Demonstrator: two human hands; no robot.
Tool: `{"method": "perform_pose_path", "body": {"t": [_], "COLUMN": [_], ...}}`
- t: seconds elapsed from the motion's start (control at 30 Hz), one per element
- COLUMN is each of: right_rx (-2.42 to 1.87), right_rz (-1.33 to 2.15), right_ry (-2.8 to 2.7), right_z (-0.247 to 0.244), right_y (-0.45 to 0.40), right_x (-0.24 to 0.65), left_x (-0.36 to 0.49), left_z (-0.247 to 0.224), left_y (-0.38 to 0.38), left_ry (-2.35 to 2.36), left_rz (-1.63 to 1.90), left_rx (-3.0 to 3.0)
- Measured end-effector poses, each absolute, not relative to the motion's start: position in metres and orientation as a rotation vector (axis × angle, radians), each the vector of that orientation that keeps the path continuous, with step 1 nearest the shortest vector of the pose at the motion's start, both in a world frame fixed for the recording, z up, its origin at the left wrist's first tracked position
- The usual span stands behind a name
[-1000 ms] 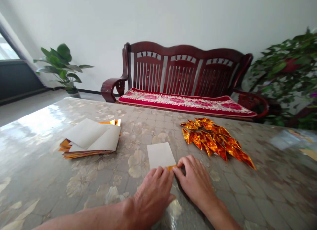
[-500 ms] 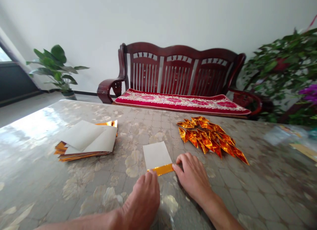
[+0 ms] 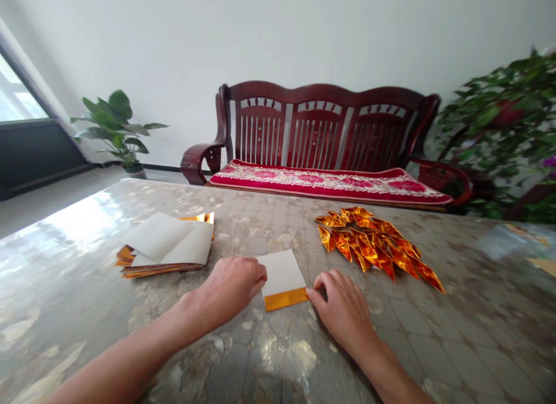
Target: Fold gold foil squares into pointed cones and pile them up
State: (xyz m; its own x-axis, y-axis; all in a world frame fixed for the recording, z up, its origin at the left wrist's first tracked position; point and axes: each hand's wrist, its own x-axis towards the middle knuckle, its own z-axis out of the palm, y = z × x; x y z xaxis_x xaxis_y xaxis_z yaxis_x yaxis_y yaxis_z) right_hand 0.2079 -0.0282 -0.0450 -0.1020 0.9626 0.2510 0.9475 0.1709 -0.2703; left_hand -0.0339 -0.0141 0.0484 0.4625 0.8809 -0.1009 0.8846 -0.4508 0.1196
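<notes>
Resting on a glossy floral-patterned tabletop: one white paper rectangle with a gold foil strip along its near edge, lying flat between both hands. Left hand, loosely curled, grasping nothing, touches the paper's left edge. Right hand, also not grasping, fingers slightly bent, sits against the strip's right end. Also present: stacked white-and-gold paper packets to the left; pile of folded gold foil triangles to the right; dark red wooden bench beyond.

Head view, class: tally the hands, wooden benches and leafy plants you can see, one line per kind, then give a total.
Hands: 2 (left hand, right hand)
Wooden benches: 1 (dark red wooden bench)
Leafy plants: 2 (potted plant, bushy plant)
Total: 5
</notes>
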Motion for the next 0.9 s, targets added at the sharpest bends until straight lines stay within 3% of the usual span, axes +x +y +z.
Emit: {"method": "perform_pose_path", "body": {"t": [0.13,0.4,0.6,0.9], "right_rx": [-1.790,-1.705,-1.696,-1.706], "right_rz": [0.095,0.197,0.190,0.214], "right_ry": [-2.093,-2.021,-2.006,-1.989], "right_z": [-0.044,-0.046,-0.048,-0.043], "right_y": [-0.028,-0.029,-0.030,-0.032], "right_x": [0.209,0.216,0.216,0.215], "left_x": [-0.024,-0.005,0.003,0.008], "left_z": [0.027,0.011,0.009,-0.004], "left_y": [-0.004,0.007,0.043,0.063], "left_ry": [1.284,1.175,0.794,0.810], "left_rz": [0.117,-0.034,-0.103,-0.068], "left_rx": [2.468,2.619,2.785,2.758]}}
